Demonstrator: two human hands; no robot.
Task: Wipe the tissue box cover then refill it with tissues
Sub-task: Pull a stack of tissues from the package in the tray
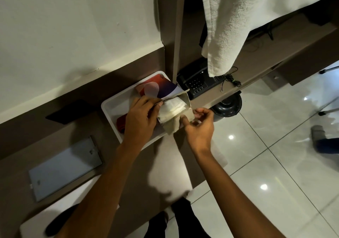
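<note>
Over a white tray (110,107), my left hand (142,116) grips a tissue box (165,88) printed in red, white and purple, its end flap open. White tissues (172,107) show in the open end. My right hand (199,126) is at that end, fingers pinched on the beige cardboard flap (189,112) beside the tissues. A beige piece (171,126) hangs below the opening; whether it is cloth or cardboard I cannot tell.
A red item (121,123) lies in the tray on the brown desk (82,127). A black telephone (198,82) sits right of the tray, with a white towel (234,23) hanging above it. A glass-covered plate (64,168) lies at left. A dark bin (227,105) stands on the tiled floor.
</note>
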